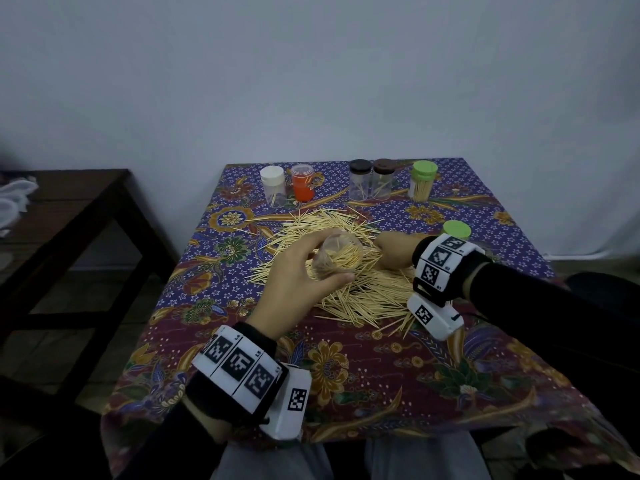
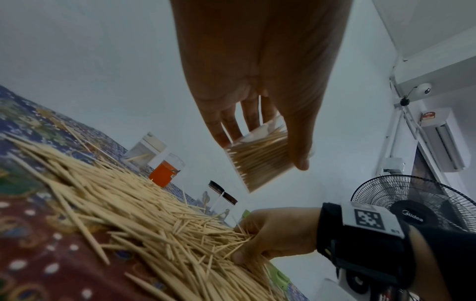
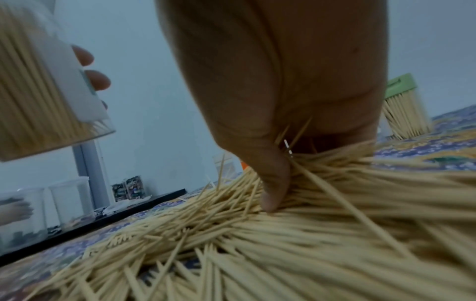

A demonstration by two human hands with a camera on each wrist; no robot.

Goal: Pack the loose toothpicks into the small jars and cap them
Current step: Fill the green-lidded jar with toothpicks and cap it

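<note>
Left hand (image 1: pixel 294 271) raised over the bench (image 1: pixel 381 375), its grip wrapped round a clear uncapped jar (image 1: pixel 337 259): thumb on the near side, fingers behind. Jar is tilted, mouth toward the person, and largely filled with toothpicks lying parallel; in the left wrist view the same jar (image 2: pixel 260 160) hangs clear of the cloth.

Right hand (image 1: pixel 394 249) at 3 o'clock of the jar, down in the loose toothpick pile (image 1: pixel 346 289). Right wrist view shows the thumb (image 3: pixel 273 187) and curled fingers closed on a bunch of toothpicks, several sticks poking up between thumb and palm.

The pile spreads across the middle of the patterned cloth, under and around both hands.

Far edge of the bench, 12 o'clock of the pile, a row of upright jars:
- white-capped jar (image 1: pixel 273 185), a few sticks inside
- orange jar (image 1: pixel 302 187), clear cap, just beside the white one
- black-capped jar (image 1: pixel 360 180) and brown-capped jar (image 1: pixel 383 180), touching, few sticks in each
- green-capped jar (image 1: pixel 423 181), packed full

A green cap (image 1: pixel 457 230) shows just beyond the right wrist; what is under it is hidden in the head view.

A dark wooden side table (image 1: pixel 69 202) stands at 9 o'clock, well apart.
</note>
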